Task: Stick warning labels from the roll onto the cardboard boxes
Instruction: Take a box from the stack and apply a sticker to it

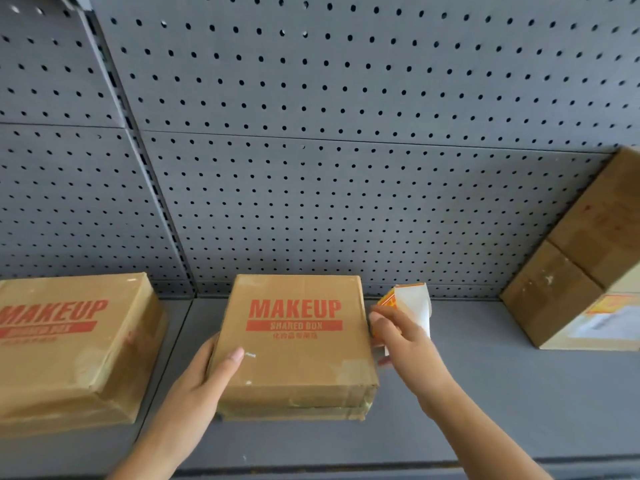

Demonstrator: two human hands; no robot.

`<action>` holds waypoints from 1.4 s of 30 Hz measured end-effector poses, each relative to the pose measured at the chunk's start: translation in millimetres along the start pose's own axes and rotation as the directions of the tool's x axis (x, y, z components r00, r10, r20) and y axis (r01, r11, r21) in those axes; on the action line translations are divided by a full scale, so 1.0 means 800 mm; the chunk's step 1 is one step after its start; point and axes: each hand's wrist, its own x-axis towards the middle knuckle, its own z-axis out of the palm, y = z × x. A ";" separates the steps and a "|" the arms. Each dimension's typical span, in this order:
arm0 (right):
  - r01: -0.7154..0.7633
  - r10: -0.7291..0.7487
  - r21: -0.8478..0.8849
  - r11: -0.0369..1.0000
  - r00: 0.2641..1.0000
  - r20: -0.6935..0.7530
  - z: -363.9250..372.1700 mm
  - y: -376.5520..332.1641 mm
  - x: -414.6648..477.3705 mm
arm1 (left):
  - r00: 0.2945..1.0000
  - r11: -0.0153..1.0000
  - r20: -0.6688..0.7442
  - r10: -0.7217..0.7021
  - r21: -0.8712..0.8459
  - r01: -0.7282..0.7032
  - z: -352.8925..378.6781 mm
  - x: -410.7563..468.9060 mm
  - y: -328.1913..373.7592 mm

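A brown cardboard box (pixel 298 344) printed MAKEUP in red lies flat in the middle of the grey shelf. My left hand (pixel 207 372) grips its left front corner, thumb on top and fingers down the side. Just off the box's right edge, my right hand (pixel 398 337) holds the label roll (pixel 414 303), a white backing strip with an orange and yellow label showing at its upper left. Part of the roll is hidden behind my fingers.
A second MAKEUP box (pixel 69 344) lies at the left of the shelf (pixel 467 393). Taller stacked cardboard boxes (pixel 571 271) stand at the right, one bearing an orange label and a white sheet. A grey pegboard wall (pixel 329 168) closes the back.
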 end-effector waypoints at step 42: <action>0.325 -0.724 -0.810 0.488 0.670 -0.167 -0.087 0.000 -0.028 | 0.927 0.922 0.283 0.245 -0.365 -0.133 0.207 0.038 0.123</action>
